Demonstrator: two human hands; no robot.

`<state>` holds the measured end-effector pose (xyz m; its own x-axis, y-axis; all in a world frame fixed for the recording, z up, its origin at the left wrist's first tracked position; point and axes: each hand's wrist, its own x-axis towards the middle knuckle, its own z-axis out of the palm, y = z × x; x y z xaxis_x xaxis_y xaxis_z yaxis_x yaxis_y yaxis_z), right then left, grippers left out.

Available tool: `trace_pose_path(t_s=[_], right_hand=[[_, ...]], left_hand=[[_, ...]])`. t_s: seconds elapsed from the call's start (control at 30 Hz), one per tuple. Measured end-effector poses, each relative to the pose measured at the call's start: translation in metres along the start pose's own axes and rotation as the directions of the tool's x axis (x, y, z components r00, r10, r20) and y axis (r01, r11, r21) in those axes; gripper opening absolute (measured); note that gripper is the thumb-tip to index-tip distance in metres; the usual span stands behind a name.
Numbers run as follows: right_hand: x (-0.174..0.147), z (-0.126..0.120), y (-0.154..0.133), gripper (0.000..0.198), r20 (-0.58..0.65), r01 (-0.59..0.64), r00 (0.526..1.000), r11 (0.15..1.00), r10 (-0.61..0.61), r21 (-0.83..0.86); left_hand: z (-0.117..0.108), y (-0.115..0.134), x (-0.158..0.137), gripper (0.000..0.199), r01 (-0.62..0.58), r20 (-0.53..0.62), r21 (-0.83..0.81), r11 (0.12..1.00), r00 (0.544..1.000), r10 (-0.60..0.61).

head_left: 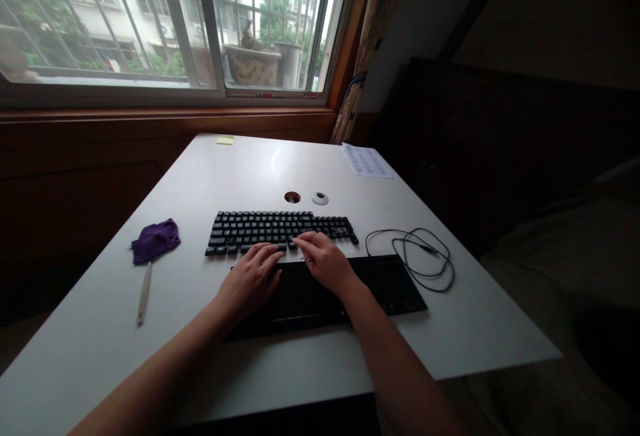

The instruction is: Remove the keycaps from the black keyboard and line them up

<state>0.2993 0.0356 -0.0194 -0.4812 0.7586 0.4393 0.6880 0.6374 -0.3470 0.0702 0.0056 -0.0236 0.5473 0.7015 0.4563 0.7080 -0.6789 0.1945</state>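
Loose black keycaps [260, 226] lie in keyboard order on the white table. In front of them is a black keyboard base [310, 299], its keys apparently off. My left hand [253, 273] rests over the base's back left edge, its fingers stretched out to the front row of keycaps, with no object visible in it. My right hand [325, 259], wearing a ring, reaches over the base's back edge. Its thumb and fingertips are pinched together at a small dark keycap [293, 246] in the front row. The fingers partly cover that keycap.
A purple cloth [156, 241] lies at the left beside a pale brush-like handle [144, 296]. On the right is a coiled black cable [425, 249]. Farther back are a cable hole [293, 197], its round cover [320, 199], a printed sheet [369, 161] and yellow notes [225, 140].
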Motion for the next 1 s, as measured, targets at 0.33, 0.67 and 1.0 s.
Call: trace_pose_path(t_s=[0.33,0.67,1.0], right_hand=[[-0.012,-0.076,-0.019,0.031,-0.288,-0.186,0.921,0.946,0.262,0.266],[-0.103,-0.096,-0.038,0.049,-0.271,-0.574,0.745,0.793,0.610,0.206],[-0.113,-0.074,-0.063,0.043,-0.166,-0.546,0.817,0.834,0.552,0.083]], left_hand=[[-0.001,0.000,0.000,0.031,0.008,0.013,-0.011,1.000,1.000,-0.008],[-0.002,0.000,-0.002,0.026,-0.016,0.029,-0.016,1.000,0.999,0.016],[-0.005,0.000,-0.001,0.022,-0.069,0.056,0.014,0.997,0.996,0.069]])
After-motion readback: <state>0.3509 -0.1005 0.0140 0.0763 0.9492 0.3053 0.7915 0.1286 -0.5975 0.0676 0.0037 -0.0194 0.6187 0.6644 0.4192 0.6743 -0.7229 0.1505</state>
